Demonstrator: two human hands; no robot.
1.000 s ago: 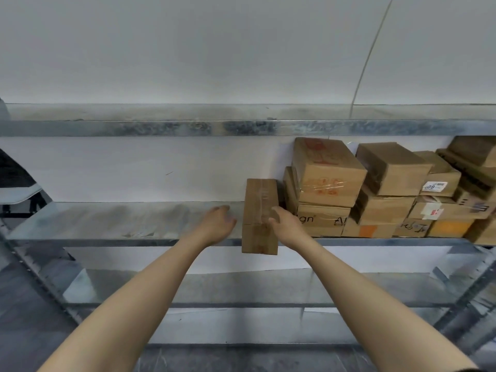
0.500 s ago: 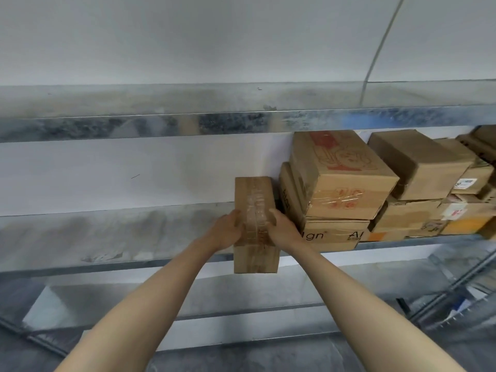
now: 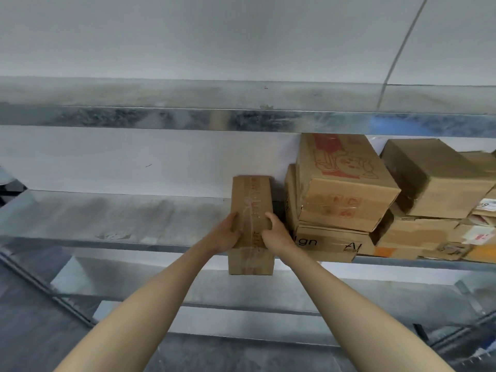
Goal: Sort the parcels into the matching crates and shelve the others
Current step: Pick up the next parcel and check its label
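A long narrow taped cardboard parcel (image 3: 251, 202) lies lengthwise on the middle metal shelf (image 3: 112, 221), its near end sticking out past the shelf's front edge. My left hand (image 3: 228, 233) grips its left side and my right hand (image 3: 276, 233) grips its right side. Just to its right stands a stack of cardboard parcels (image 3: 341, 189), the top one printed in red.
More stacked cardboard boxes (image 3: 434, 181) fill the right end of the shelf. The upper shelf's metal beam (image 3: 188, 118) runs across above. Lower shelves (image 3: 241, 299) sit beneath. A white wall is behind.
My left hand came in from the side and took hold of the parcel; both hands now grip it. The view has moved closer to the shelf.
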